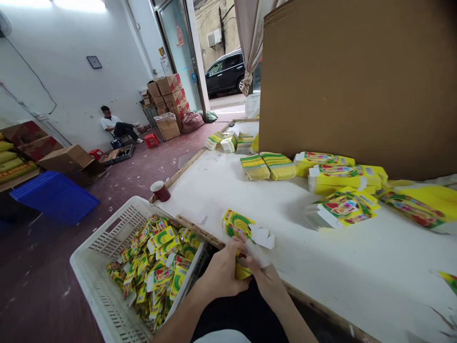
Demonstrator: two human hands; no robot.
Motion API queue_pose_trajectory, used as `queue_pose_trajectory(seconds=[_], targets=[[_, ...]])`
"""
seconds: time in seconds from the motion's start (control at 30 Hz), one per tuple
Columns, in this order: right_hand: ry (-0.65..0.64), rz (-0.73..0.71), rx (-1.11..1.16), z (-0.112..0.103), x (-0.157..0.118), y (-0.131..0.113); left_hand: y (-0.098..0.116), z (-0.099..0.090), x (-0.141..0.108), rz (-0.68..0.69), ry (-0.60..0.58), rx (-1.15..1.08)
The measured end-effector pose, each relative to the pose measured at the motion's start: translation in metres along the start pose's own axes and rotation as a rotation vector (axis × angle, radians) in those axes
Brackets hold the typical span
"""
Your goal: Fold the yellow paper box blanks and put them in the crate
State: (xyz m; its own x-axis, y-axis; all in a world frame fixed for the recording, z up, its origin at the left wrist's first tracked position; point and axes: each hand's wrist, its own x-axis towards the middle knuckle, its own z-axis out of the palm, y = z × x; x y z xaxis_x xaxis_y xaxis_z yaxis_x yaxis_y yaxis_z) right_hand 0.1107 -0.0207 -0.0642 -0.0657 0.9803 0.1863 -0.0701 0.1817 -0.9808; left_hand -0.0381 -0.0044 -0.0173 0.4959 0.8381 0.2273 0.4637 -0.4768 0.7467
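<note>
At the near edge of the white table point(200, 190), my left hand point(223, 269) is closed round a small yellow carton point(243, 272). My right hand point(267, 281) grips the same carton from the other side, its fingers at a blurred white flap point(260, 256). Part of this carton is hidden by my fingers. Just beyond them lies another yellow-green carton point(236, 223) with white flaps sticking out to the right. To my left, a white plastic crate point(84, 259) holds many small yellow cartons point(160, 274) in a loose heap.
Stacked flat cartons point(278, 166) and bundles of printed cartons point(346, 178) lie farther back, before a large cardboard sheet point(357, 85). A maroon mug point(160, 191) stands at the table's left edge. Across the room, a person point(116, 125) sits near piled boxes point(171, 95).
</note>
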Motion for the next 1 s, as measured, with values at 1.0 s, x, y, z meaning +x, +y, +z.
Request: queue_pose_trajectory(seconds=[1.0], targets=[[0.245, -0.411, -0.399, 0.012, 0.002, 0.005, 0.014, 0.018, 0.011, -0.22, 0.726, -1.238]])
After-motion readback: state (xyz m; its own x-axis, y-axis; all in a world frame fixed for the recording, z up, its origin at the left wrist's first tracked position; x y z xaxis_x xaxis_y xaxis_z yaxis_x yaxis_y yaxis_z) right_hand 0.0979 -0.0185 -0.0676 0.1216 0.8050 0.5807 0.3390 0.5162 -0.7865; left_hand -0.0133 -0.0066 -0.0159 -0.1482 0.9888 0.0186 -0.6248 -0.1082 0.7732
